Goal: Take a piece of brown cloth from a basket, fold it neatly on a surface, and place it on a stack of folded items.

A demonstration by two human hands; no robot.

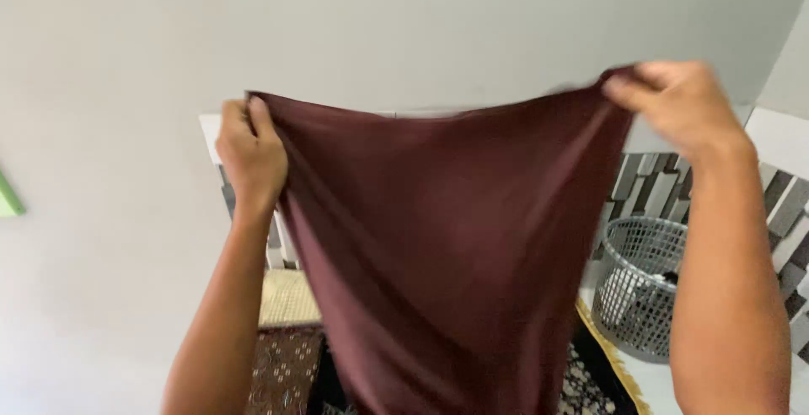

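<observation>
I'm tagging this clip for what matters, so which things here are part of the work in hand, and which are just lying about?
In hand:
- dark maroon cloth, held up and spread by its top edge
- left hand, gripping one top corner
- right hand, gripping the other corner

Lying about:
- grey mesh basket on the floor at right
- patterned rug below
- green object at the left edge

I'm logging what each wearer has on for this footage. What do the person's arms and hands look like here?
Both forearms are bare right down to the frame's lower edge, with no sleeves visible. The left hand and right hand wear no gloves, and no rings, watch or bracelet show. The right hand is slightly blurred, so small details there are unclear.
</observation>
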